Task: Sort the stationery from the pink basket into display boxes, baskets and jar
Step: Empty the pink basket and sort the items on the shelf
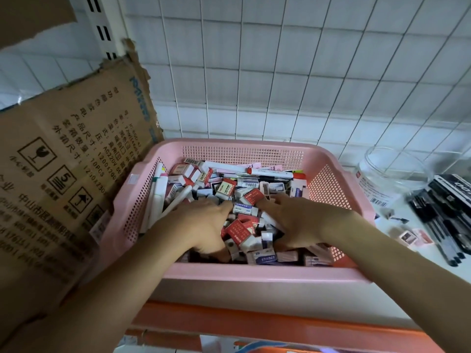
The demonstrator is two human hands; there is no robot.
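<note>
- two bare hands are down inside the pink basket [265, 275], which sits on the white worktop [430, 261] at the centre of the view.
- the left hand [204, 226] lies palm down on the heap of boxed erasers [244, 230], fingers bent into the pile toward 1 o'clock; whether it actually grips anything i cannot tell.
- the right hand [297, 220] rests on the same heap, fingers spread and fairly straight, pointing toward 10 o'clock, its grip loose with nothing held.
- several white marker pens [159, 197] lean along the basket's wall at 9 o'clock, and a red-capped pen [270, 171] lies across the far end at 12 o'clock.
- a clear jar [390, 171] stands at 3 o'clock of the basket, with a bundle of black pens [443, 215] just beside it.
- a torn cardboard sheet [68, 159] leans at 9 o'clock, touching the basket's corner.
</note>
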